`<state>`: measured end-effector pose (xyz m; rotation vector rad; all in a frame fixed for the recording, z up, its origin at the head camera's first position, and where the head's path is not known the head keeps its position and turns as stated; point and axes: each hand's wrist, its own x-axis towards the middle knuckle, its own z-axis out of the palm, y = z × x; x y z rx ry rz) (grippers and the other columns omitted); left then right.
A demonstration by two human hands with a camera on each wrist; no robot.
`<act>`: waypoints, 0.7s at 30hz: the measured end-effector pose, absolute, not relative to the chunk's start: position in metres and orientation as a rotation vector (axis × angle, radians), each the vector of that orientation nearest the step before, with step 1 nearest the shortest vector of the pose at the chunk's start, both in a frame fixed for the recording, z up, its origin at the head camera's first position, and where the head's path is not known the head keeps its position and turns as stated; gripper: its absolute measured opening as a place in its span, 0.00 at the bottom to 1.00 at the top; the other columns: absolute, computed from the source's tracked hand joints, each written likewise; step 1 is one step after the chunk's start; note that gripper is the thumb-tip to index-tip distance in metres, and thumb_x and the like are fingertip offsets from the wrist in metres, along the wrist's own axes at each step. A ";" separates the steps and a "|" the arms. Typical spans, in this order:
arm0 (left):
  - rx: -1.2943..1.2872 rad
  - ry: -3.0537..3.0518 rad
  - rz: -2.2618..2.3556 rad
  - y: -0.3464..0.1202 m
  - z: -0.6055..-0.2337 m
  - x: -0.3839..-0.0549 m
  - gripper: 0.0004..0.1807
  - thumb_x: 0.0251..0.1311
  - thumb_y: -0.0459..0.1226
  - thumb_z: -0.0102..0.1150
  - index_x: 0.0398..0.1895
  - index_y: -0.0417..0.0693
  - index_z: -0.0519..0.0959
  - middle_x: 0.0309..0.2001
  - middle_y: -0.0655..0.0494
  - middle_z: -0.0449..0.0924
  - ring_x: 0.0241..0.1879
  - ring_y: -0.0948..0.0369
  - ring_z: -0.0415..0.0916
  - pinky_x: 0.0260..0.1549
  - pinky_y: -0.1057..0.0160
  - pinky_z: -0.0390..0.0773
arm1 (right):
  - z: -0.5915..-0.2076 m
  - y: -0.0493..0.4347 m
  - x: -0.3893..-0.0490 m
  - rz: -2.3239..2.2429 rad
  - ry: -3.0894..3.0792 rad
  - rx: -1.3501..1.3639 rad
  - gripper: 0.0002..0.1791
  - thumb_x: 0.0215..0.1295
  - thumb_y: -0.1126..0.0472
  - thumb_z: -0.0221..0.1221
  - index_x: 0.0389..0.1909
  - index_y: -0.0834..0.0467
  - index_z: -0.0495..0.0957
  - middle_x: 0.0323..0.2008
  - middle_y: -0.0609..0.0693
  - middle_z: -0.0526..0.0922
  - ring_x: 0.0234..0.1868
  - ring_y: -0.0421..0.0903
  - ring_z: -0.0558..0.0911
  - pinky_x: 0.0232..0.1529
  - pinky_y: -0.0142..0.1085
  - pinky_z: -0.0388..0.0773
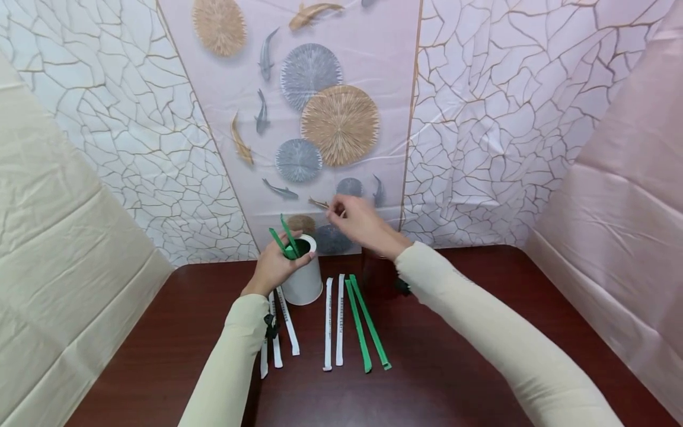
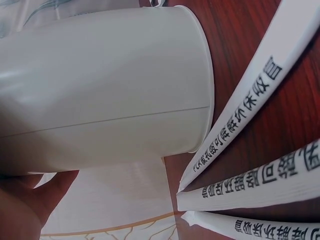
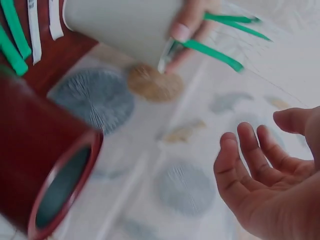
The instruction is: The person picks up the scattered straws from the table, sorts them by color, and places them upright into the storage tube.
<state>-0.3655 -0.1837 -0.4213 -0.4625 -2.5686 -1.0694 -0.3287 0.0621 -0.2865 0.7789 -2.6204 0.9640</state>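
Note:
My left hand (image 1: pixel 273 271) grips a white canister (image 1: pixel 305 286) near its rim, the thumb across the front edge. Green wrapped straws (image 3: pixel 212 52) stick up out of its mouth, leaning past the fingers. The canister stands upright on the table, and its plain side (image 2: pixel 105 90) fills much of the left wrist view. My right hand (image 1: pixel 363 222) is raised in the air to the right of the canister. In the right wrist view its fingers (image 3: pixel 227 165) are loosely bent with nothing held. Below it stands a dark red canister (image 3: pixel 45 145) with an open mouth, partly hidden by the forearm in the head view.
White paper-wrapped straws (image 1: pixel 289 326) with printed characters lie at the white canister's base. Two more white straws (image 1: pixel 328 326) and two green straws (image 1: pixel 370 323) lie side by side on the dark red-brown table (image 1: pixel 443 379). Behind hangs a patterned cloth (image 1: pixel 459 118).

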 end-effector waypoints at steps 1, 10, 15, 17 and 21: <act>-0.461 -2.573 -1.067 -0.184 -0.421 -0.365 0.44 0.60 0.65 0.69 0.74 0.53 0.74 0.71 0.50 0.75 0.68 0.44 0.74 0.62 0.35 0.74 | -0.283 0.070 -0.325 0.983 -2.610 0.768 0.08 0.79 0.59 0.59 0.45 0.59 0.82 0.42 0.53 0.88 0.41 0.49 0.87 0.43 0.42 0.83; -0.471 -2.580 -1.043 -0.191 -0.423 -0.363 0.45 0.61 0.66 0.68 0.75 0.53 0.74 0.73 0.51 0.73 0.70 0.42 0.72 0.63 0.32 0.72 | -0.283 0.133 -0.298 1.191 -2.606 0.579 0.11 0.79 0.56 0.60 0.48 0.60 0.80 0.48 0.57 0.87 0.49 0.55 0.86 0.49 0.48 0.82; -0.483 -2.570 -1.023 -0.191 -0.423 -0.364 0.44 0.62 0.65 0.68 0.75 0.51 0.74 0.73 0.50 0.73 0.70 0.42 0.71 0.64 0.33 0.72 | -0.307 0.153 -0.287 1.228 -2.641 0.523 0.17 0.79 0.55 0.60 0.58 0.62 0.76 0.57 0.61 0.83 0.59 0.59 0.83 0.57 0.54 0.80; -0.481 -2.567 -1.018 -0.189 -0.423 -0.365 0.44 0.62 0.65 0.68 0.74 0.51 0.75 0.72 0.50 0.74 0.70 0.42 0.72 0.63 0.33 0.72 | -0.319 0.159 -0.283 1.230 -2.618 0.510 0.18 0.79 0.56 0.60 0.60 0.63 0.75 0.59 0.62 0.81 0.61 0.60 0.82 0.60 0.55 0.78; -0.483 -2.567 -1.020 -0.183 -0.422 -0.366 0.43 0.62 0.64 0.69 0.75 0.51 0.74 0.73 0.51 0.73 0.70 0.43 0.71 0.64 0.34 0.72 | -0.344 0.168 -0.276 1.262 -2.623 0.475 0.17 0.78 0.57 0.61 0.59 0.64 0.76 0.53 0.60 0.84 0.52 0.56 0.86 0.51 0.48 0.82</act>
